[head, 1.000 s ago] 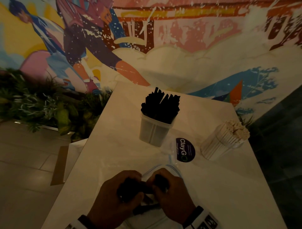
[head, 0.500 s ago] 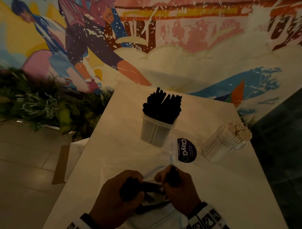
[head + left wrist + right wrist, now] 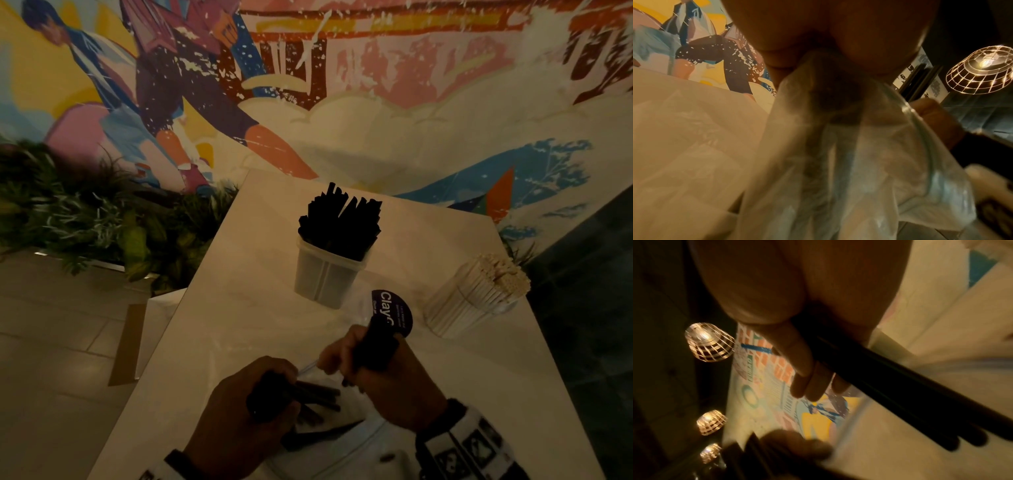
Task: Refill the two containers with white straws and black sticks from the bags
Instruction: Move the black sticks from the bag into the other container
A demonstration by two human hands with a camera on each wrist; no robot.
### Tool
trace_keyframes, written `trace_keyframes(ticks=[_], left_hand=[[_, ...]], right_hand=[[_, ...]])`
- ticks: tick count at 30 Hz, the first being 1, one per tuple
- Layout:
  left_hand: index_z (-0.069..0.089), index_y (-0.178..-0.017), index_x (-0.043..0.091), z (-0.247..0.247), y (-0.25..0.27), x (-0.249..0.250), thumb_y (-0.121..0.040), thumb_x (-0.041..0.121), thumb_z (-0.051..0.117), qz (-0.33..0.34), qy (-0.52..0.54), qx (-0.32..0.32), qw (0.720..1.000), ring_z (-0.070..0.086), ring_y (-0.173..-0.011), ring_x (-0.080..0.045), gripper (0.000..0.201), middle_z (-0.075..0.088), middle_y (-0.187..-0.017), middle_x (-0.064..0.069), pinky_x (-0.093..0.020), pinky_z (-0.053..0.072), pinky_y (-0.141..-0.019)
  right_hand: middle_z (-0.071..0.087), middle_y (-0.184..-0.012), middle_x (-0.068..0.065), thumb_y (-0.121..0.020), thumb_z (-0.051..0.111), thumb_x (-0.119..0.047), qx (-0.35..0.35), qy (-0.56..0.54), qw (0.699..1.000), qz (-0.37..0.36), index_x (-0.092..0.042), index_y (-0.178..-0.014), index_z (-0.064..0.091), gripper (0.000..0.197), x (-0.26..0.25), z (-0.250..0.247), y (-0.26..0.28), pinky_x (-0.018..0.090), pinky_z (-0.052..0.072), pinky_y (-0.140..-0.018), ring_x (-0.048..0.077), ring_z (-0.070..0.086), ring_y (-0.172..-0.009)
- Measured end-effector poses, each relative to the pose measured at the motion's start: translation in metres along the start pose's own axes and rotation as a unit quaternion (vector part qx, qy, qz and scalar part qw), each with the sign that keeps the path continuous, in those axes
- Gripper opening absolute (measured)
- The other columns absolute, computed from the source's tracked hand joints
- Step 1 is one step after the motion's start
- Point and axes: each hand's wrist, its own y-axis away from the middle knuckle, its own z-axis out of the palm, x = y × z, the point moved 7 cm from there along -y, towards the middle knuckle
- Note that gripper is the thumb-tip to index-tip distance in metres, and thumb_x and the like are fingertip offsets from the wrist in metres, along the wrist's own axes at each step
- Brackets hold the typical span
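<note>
While both hands work at the near edge of the pale, smooth tabletop (image 3: 239,308), the square translucent plastic container (image 3: 327,282) stands as the landmark at its middle; it is crammed with upright black sticks (image 3: 339,222), thin and straight, fanning a little above its rim; to the right of that container, well apart from it, a clear round container (image 3: 469,310) leans, packed tight with white straws (image 3: 503,279) whose cut ends show as a pale cluster; between the two, nearer the person, a dark round sticker (image 3: 394,313) reading "ClayG" lies flat, on what may be clear film, though the dim light leaves that unsure.

Nearer the person than the square container, a crinkled clear plastic bag (image 3: 329,442) lies on the tabletop with a few loose black sticks showing dark inside it; the left hand (image 3: 239,418) has its grip closed around the bag and a clump of the sticks in it, and the left wrist view shows soft, wrinkled film bunched under the palm with dark shafts blurred behind it; the right hand (image 3: 387,377) is just beside the left, its grip curled round a small bundle of black sticks that juts up and away toward the sticker; in the right wrist view those glossy dark shafts run out past the fingers (image 3: 803,382).

Behind the tabletop rise a painted mural wall (image 3: 376,85) and, left of the square container, leafy green plants (image 3: 85,219); wire-caged lamps (image 3: 980,68) glow overhead.
</note>
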Motion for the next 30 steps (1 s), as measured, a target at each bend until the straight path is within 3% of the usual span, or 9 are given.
trace_keyframes(ticks=[5,10,13,17,20,22,25,28,30], left_hand=[[0.063,-0.095,0.036,-0.002,0.002,0.004,-0.068,0.026,0.074,-0.002,0.032,0.003,0.999,0.067,-0.088,-0.01,0.031,0.069,-0.098,0.01,-0.037,0.056,-0.075],[0.063,-0.094,0.037,0.001,0.002,0.001,-0.062,0.039,0.071,-0.027,0.056,-0.001,0.998,0.07,-0.082,-0.015,0.033,0.07,-0.096,0.01,-0.044,0.058,-0.074],[0.062,-0.096,0.036,0.002,0.002,0.001,-0.064,0.041,0.07,-0.025,0.052,0.002,0.998,0.069,-0.082,-0.015,0.033,0.069,-0.098,0.01,-0.043,0.057,-0.072],[0.062,-0.096,0.038,0.001,0.002,0.001,-0.062,0.041,0.068,-0.03,0.041,0.008,0.999,0.068,-0.084,-0.01,0.035,0.069,-0.099,0.013,-0.039,0.057,-0.073],[0.061,-0.098,0.038,0.0,0.002,0.0,-0.062,0.04,0.069,-0.032,0.032,0.013,0.999,0.067,-0.084,-0.011,0.036,0.068,-0.098,0.015,-0.038,0.056,-0.074],[0.061,-0.098,0.039,0.0,0.002,-0.001,-0.064,0.035,0.071,-0.037,0.029,0.012,0.999,0.067,-0.085,-0.011,0.036,0.068,-0.098,0.015,-0.039,0.057,-0.075],[0.061,-0.097,0.037,-0.001,0.002,-0.003,-0.064,0.034,0.071,-0.04,0.038,0.014,0.998,0.067,-0.085,-0.012,0.034,0.068,-0.099,0.014,-0.042,0.056,-0.075],[0.061,-0.096,0.038,-0.002,0.002,-0.002,-0.062,0.04,0.068,-0.038,0.036,0.013,0.999,0.067,-0.084,-0.011,0.035,0.068,-0.098,0.012,-0.041,0.056,-0.075],[0.061,-0.097,0.038,-0.001,0.001,0.0,-0.062,0.04,0.067,-0.037,0.03,0.009,0.999,0.067,-0.081,-0.012,0.036,0.069,-0.094,0.011,-0.04,0.056,-0.072]], right_hand=[[0.068,-0.086,0.011,-0.079,0.058,0.002,-0.012,-0.051,0.987,-0.152,-0.021,-0.076,0.068,0.025,-0.084,-0.012,-0.026,0.024,0.051,-0.075,0.019,0.067,-0.083],[0.074,-0.085,-0.005,-0.075,0.063,-0.008,0.146,0.003,0.944,-0.295,-0.03,-0.066,0.07,0.024,-0.155,-0.053,-0.064,0.039,0.055,-0.082,0.022,0.069,-0.089],[0.073,-0.087,-0.008,-0.078,0.062,0.007,0.221,0.007,0.916,-0.334,-0.017,-0.072,0.068,0.025,-0.165,-0.071,-0.086,0.026,0.054,-0.076,0.015,0.069,-0.092],[0.073,-0.084,-0.011,-0.079,0.061,0.017,0.231,-0.023,0.946,-0.228,-0.008,-0.076,0.067,0.026,-0.123,-0.073,-0.127,0.017,0.051,-0.079,0.004,0.068,-0.086],[0.071,-0.094,0.0,-0.081,0.064,0.011,0.19,0.066,0.975,-0.099,-0.013,-0.077,0.069,0.025,-0.068,-0.068,-0.145,0.023,0.05,-0.089,0.012,0.065,-0.094],[0.071,-0.1,0.0,-0.082,0.067,0.002,0.178,0.139,0.971,-0.073,-0.02,-0.083,0.071,0.023,-0.049,-0.068,-0.148,0.032,0.047,-0.1,0.013,0.064,-0.103],[0.071,-0.098,-0.003,-0.085,0.069,-0.025,0.234,0.213,0.945,-0.075,-0.028,-0.084,0.07,0.004,-0.052,-0.078,-0.148,0.031,0.048,-0.097,0.011,0.064,-0.1],[0.072,-0.091,0.005,-0.083,0.059,-0.056,0.317,0.356,0.874,-0.099,-0.014,-0.087,0.07,0.044,-0.069,-0.088,-0.143,0.035,0.05,-0.085,0.022,0.066,-0.093],[0.066,-0.112,0.014,-0.082,0.05,-0.067,0.306,0.451,0.836,-0.065,-0.011,-0.107,0.065,0.063,-0.071,-0.09,-0.146,0.047,0.042,-0.099,0.031,0.058,-0.111]])
